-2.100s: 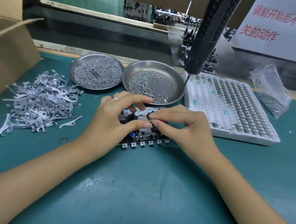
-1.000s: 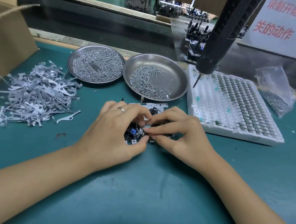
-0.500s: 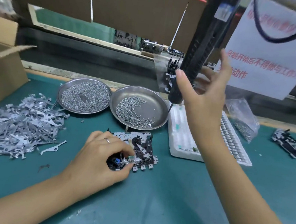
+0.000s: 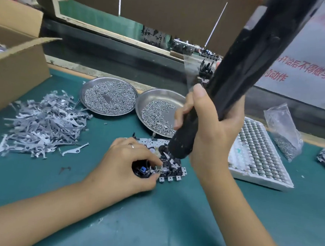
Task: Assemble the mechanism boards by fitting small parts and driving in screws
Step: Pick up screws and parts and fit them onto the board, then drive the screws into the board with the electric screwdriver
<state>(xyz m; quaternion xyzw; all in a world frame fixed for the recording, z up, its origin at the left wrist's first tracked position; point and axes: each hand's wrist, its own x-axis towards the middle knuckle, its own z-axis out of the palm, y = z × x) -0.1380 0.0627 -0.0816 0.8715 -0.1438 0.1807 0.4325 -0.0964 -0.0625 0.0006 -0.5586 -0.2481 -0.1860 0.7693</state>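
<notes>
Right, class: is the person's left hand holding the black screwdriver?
No: the right hand grips the screwdriver, while the left hand holds the board on the mat.

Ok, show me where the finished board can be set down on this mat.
Free: the green mat near the edge, between the two forearms, and the strip right of the white foam tray. Crowded: the grey metal lever pile on the left, and two steel screw dishes behind the mechanism board.
</notes>
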